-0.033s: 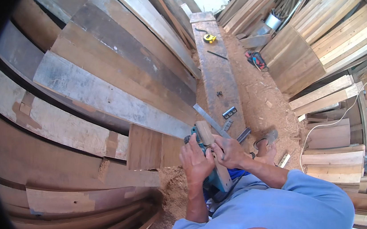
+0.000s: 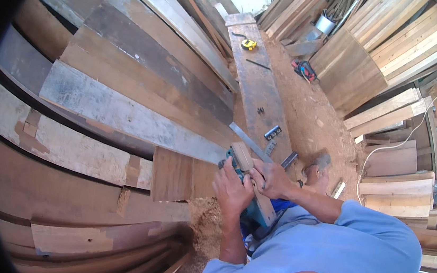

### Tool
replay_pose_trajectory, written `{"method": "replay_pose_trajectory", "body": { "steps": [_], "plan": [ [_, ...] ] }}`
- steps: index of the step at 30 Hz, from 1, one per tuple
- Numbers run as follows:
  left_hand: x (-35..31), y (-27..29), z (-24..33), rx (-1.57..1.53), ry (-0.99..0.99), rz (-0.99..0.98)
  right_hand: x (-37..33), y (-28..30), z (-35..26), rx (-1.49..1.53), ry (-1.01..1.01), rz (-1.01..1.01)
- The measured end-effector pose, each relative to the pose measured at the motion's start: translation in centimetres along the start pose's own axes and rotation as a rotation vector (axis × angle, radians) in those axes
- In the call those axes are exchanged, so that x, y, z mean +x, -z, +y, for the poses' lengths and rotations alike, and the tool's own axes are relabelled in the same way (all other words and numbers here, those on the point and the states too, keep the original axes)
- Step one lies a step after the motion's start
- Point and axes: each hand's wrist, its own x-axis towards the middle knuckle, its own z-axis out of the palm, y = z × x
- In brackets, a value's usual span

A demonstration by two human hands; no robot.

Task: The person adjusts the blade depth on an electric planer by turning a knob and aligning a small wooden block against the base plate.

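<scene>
A teal power tool that looks like an electric planer (image 2: 267, 212), with pale wood along its upper side, rests against my lap. My left hand (image 2: 233, 189) grips its left side, fingers bent around the body and thumb on top. A wooden block (image 2: 241, 156) shows at its far end. My right hand (image 2: 273, 180) is closed at the tool's middle, thumb and fingertips pinched; what they hold is hidden. Beyond the right hand, a flat metal ruler (image 2: 249, 140) slants onto the narrow wooden bench (image 2: 261, 89). A dark bar (image 2: 289, 160) lies by the right wrist.
On the bench lie a metal piece with round holes (image 2: 272, 133), small dark parts (image 2: 260, 110), a thin black rod (image 2: 258, 64) and a yellow tape measure (image 2: 249, 44). Boards (image 2: 136, 113) lean at left; stacked planks (image 2: 411, 47) stand right. Sawdust (image 2: 307, 122) covers the floor.
</scene>
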Motion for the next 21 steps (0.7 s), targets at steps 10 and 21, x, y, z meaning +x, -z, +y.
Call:
{"method": "replay_pose_trajectory", "body": {
  "steps": [10, 21],
  "plan": [
    [-0.2, 0.4, -2.0, -0.179, 0.053, -0.019, -0.6, 1.2, 1.8, -0.138, 0.385, -0.083],
    [0.2, 0.6, -2.1, -0.174, 0.020, -0.022, 0.8, 1.5, 3.0, -0.405, 0.642, -0.014]
  ]
}}
